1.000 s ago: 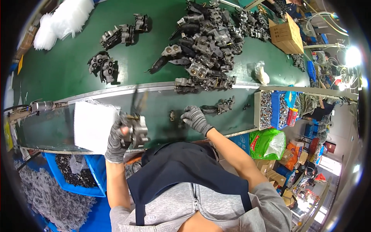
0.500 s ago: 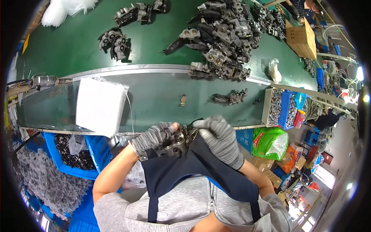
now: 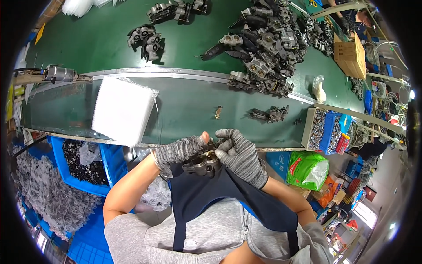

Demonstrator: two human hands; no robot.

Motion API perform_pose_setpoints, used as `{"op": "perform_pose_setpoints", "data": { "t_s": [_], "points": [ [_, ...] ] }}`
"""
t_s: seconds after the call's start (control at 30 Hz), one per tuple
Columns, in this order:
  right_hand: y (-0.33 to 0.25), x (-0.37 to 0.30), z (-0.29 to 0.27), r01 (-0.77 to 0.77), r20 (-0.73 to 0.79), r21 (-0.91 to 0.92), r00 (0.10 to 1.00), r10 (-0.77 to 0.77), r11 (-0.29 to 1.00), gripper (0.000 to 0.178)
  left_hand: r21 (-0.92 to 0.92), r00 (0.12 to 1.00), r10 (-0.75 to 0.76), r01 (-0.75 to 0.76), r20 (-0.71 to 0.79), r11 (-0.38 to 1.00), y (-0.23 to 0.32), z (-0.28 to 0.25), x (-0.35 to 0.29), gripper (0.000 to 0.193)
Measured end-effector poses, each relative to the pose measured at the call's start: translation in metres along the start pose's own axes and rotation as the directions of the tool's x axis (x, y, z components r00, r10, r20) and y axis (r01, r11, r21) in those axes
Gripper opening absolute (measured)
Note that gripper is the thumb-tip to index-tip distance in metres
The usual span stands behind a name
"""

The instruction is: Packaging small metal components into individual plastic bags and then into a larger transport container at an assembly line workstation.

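Beside the bench (image 3: 189, 110), a casting (image 3: 201, 167) sits between left hand (image 3: 181, 151) and right hand (image 3: 244, 162).

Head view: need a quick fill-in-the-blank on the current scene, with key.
1. The left hand holds a metal part and wears a striped ____ glove.
2. The white stack lies to the ____ of the small brass-coloured piece.
3. The bulky bag below the worktable is mainly ____.

Missing words: gray; left; green.

The green bench (image 3: 187, 105) carries heaped metal parts (image 3: 268, 40), a white stack (image 3: 121, 110), a clip (image 3: 218, 112).
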State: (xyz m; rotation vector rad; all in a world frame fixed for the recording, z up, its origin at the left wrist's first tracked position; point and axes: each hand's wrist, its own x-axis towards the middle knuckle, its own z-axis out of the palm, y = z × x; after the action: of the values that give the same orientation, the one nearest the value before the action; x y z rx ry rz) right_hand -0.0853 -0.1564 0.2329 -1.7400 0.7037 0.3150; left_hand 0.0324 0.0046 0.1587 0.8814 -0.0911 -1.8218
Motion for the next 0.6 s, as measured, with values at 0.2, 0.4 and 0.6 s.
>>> {"op": "perform_pose_setpoints", "data": {
  "t_s": [0.2,0.4,0.6],
  "points": [
    [0.0,0.0,0.003,0.01,0.022,-0.054,1.0,-0.009,0.998,0.037,0.05,0.996,-0.071,0.068,0.061,0.996,0.006,-0.008,-0.005,0.081],
    [0.006,0.004,0.004,0.042,0.004,-0.075,0.999,-0.042,0.996,0.04,0.133,0.995,0.099,-0.095,-0.021,0.987,-0.003,-0.006,0.0,0.071],
    [0.0,0.006,-0.006,0.101,0.048,-0.139,0.994,-0.095,0.985,0.041,0.185,0.986,0.159,-0.149,-0.04,0.971,0.005,0.0,-0.003,0.052]
  ]
}}
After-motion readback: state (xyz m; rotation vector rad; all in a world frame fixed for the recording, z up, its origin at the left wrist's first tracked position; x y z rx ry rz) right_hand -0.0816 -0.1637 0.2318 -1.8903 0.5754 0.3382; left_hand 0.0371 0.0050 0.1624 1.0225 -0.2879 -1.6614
